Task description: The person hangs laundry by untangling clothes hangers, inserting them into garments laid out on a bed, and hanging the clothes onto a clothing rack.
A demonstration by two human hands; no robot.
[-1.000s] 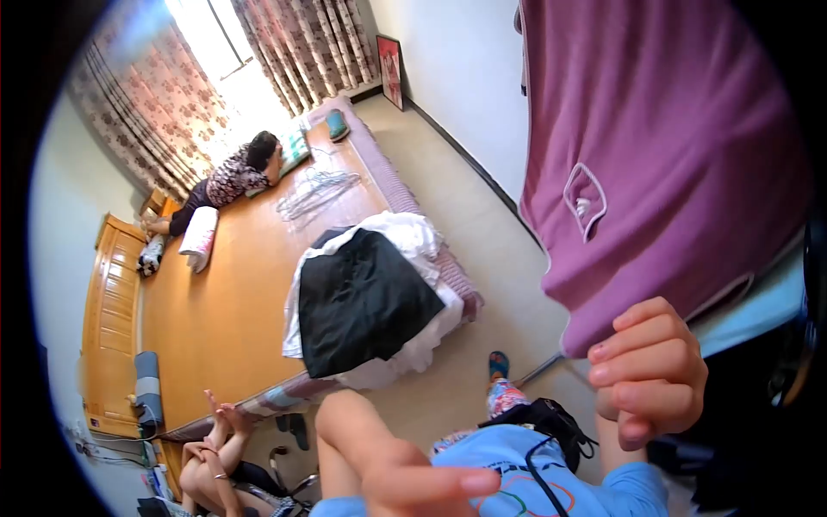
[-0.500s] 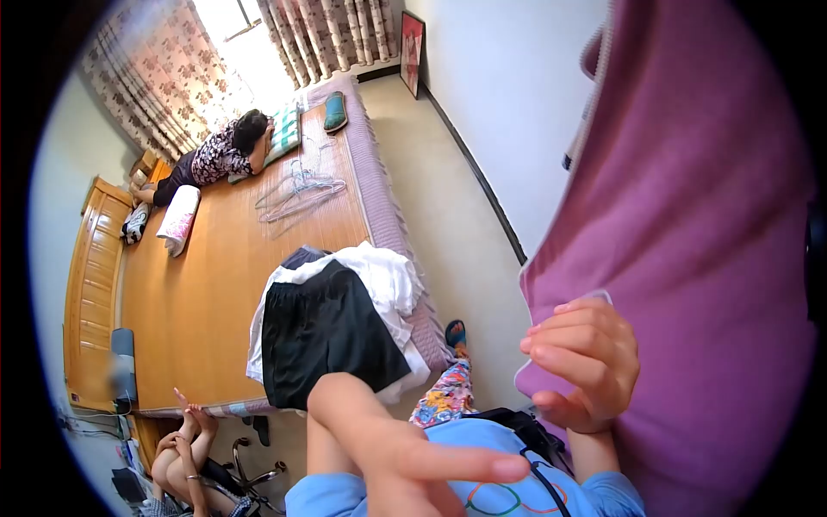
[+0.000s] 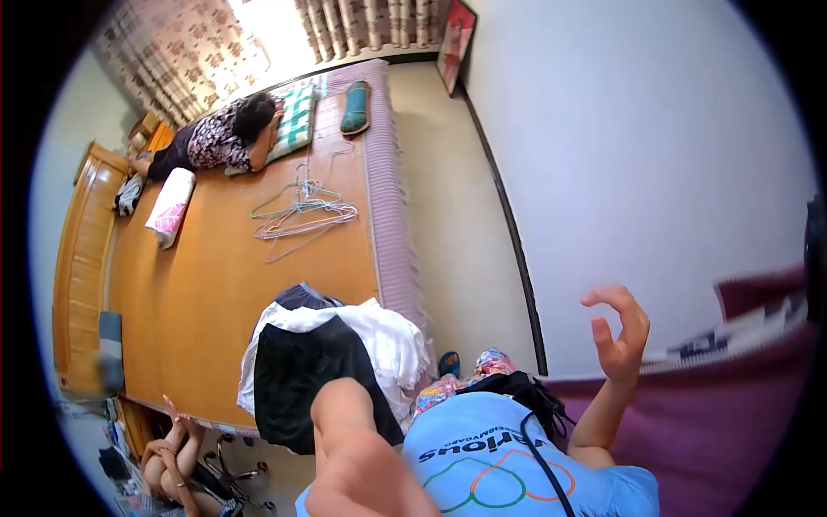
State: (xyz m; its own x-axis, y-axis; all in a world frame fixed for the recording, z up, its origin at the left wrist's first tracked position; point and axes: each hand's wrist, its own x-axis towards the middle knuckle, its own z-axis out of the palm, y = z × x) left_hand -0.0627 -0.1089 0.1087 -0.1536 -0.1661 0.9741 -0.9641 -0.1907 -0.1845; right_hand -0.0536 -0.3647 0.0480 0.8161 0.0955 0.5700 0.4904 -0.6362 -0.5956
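My right hand [image 3: 618, 338] is raised at the right with its thumb and fingers apart, holding nothing visible. Below and behind that forearm spreads a purple zippered cloth [image 3: 706, 431], with a pale, dark-marked strip along its edge. My left arm bends up at the bottom centre, in front of the clothes. The left hand [image 3: 375, 482] is blurred close to the camera, its fingers hidden or outside the frame. Black shorts [image 3: 301, 375] lie over a white garment [image 3: 392, 345] at the bed's near corner, with a dark grey piece [image 3: 306, 297] behind.
On the bed [image 3: 189, 310] lie several wire hangers [image 3: 306, 211], a rolled white-and-pink bundle [image 3: 172, 207] and a green pillow [image 3: 355, 108]. One person [image 3: 220, 138] lies at the far side; another person's legs [image 3: 172, 452] show at lower left. A framed picture [image 3: 455, 47] leans by the wall.
The purple cloth has dropped from high on the right to the lower right. My right hand has risen slightly and spread. My left hand has drawn down towards the camera.
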